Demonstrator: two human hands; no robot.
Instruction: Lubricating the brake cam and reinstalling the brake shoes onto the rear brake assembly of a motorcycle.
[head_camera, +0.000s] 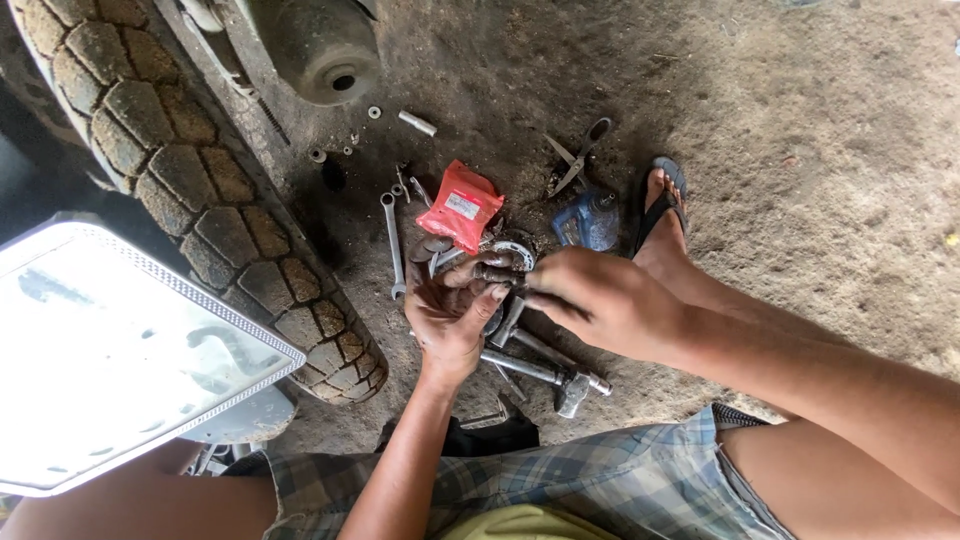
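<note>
We work low on a dirt floor (800, 150), beside a knobby tyre (200, 190). The small metal part (497, 274) sits between our hands, just below the red packet (460, 206): the left hand (450, 315) cups under it, palm up and half clenched, while the right hand (600, 300) pinches its end with closed fingertips. We judge the hold shallow; greasy fingers could let the part slip among the tools under the packet or into the dust. A spanner (392, 245) lies left of the packet, scissors (575, 160) to its right.
</note>
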